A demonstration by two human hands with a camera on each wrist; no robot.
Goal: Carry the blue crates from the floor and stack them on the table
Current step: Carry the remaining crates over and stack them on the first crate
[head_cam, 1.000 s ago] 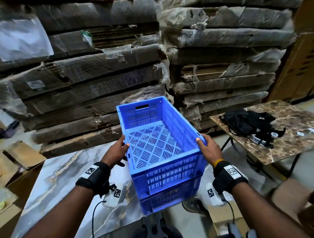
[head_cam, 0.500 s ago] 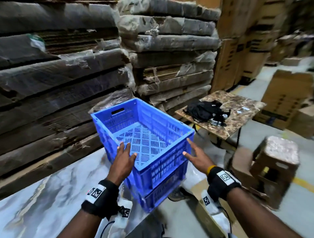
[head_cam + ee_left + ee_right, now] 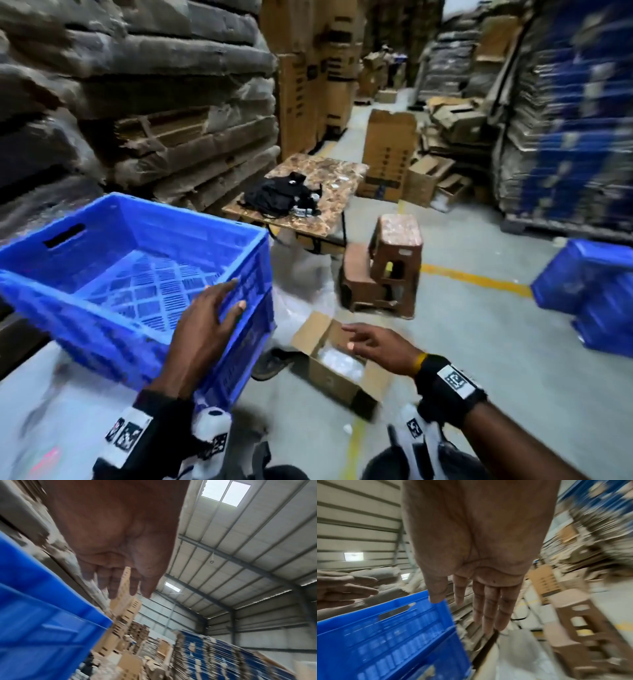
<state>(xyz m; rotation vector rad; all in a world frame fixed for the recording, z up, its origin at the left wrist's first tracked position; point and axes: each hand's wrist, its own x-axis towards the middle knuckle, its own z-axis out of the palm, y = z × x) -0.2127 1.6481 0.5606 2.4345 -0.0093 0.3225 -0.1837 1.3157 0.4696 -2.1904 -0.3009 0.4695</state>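
left hand (image 3: 202, 329): fingers straight and spread, holding nothing, over the near right corner of the crate (contact not clear)
right hand (image 3: 376, 342): flat, fingers extended, nothing held, in the air right of the crate, above an open cardboard box (image 3: 337, 363)
blue crate (image 3: 113, 274): rigid plastic, rectangular, slotted lattice floor, perforated walls, handle slot in the far end wall; stacked on another blue crate on the white marble-look table (image 3: 51, 411) at near left; long axis runs near-right to far-left
brown stools (image 3: 387, 270): moulded plastic, speckled tops, on the floor, mid right
small table (image 3: 308, 185): brown marble-pattern top, black bundle on it
floor crates (image 3: 589, 291): blue, stacked, blurred, far right
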